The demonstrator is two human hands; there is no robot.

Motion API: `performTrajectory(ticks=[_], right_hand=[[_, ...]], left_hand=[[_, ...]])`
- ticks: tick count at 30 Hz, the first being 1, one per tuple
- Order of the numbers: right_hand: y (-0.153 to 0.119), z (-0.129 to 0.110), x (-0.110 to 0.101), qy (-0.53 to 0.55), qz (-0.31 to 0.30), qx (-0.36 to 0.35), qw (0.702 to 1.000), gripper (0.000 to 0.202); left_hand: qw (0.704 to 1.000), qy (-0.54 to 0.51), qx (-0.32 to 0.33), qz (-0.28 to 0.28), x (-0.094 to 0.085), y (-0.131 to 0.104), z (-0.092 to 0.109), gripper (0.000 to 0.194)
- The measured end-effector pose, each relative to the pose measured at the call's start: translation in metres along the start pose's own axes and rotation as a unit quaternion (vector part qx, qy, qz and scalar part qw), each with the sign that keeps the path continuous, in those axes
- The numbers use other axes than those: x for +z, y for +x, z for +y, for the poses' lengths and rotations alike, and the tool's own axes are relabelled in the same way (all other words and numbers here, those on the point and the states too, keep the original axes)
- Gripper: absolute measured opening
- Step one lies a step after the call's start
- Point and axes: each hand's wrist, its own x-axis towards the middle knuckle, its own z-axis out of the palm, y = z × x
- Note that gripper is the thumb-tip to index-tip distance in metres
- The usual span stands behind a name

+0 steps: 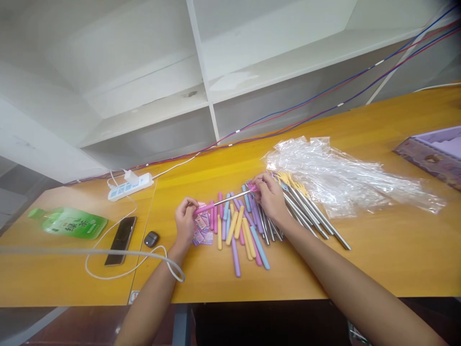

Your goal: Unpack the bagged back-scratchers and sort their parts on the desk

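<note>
My left hand (185, 218) pinches the pink grip of a back scratcher (234, 196), a thin metal rod held level above the table. At its other end my right hand (271, 198) is closed around the pink head, which its fingers partly cover. Below the rod lie loose coloured grips (237, 225) in purple, yellow, blue and pink. Small printed cards (203, 230) sit beside my left hand. Behind my right wrist, several metal rods with yellow and blue heads (317, 211) lie in a bundle, partly hidden by my forearm.
Clear plastic bags (334, 175) are heaped at the right, before a purple box (432, 154). To the left are a green bottle (74, 223), a phone (121, 240), a black case (151, 239) and a power strip (130, 186). A white cable (104, 277) loops near my left forearm.
</note>
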Motion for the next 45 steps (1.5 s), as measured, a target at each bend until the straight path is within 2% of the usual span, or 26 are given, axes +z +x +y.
performTrajectory(ticks=[6, 12, 20, 28, 33, 36, 39, 42, 45], right_hand=[[-0.004, 0.004, 0.0, -0.027, 0.002, -0.052, 0.998, 0.028], [-0.006, 0.007, 0.002, -0.047, 0.001, -0.058, 0.997, 0.023], [-0.015, -0.001, 0.008, -0.114, -0.014, -0.078, 0.99, 0.015], [-0.025, 0.005, 0.017, -0.142, -0.036, -0.096, 0.985, 0.008], [-0.021, 0.003, 0.016, -0.164, -0.082, -0.076, 0.98, 0.011], [-0.021, -0.004, 0.013, -0.177, -0.115, -0.102, 0.972, 0.016], [-0.024, -0.006, 0.012, -0.187, -0.117, -0.127, 0.967, 0.019], [-0.023, -0.002, 0.013, -0.204, -0.105, -0.136, 0.964, 0.017], [-0.021, 0.0, 0.014, -0.228, -0.099, -0.161, 0.955, 0.017]], left_hand=[[0.999, 0.017, 0.028, 0.018, 0.002, -0.005, -0.004, 0.008], [0.996, 0.006, 0.081, 0.032, 0.005, -0.01, -0.004, 0.012], [0.996, 0.028, 0.087, 0.01, 0.011, -0.016, -0.006, 0.015], [0.992, 0.048, 0.116, 0.023, 0.015, -0.021, -0.005, 0.019], [0.984, 0.083, 0.156, 0.006, 0.006, -0.015, 0.013, 0.02], [0.979, 0.087, 0.185, 0.012, -0.003, -0.008, 0.02, 0.02], [0.984, 0.082, 0.156, 0.019, -0.008, 0.0, 0.017, 0.021], [0.98, 0.148, 0.132, 0.005, -0.009, 0.007, 0.01, 0.019], [0.942, 0.283, 0.175, -0.045, -0.011, 0.01, 0.01, 0.008]])
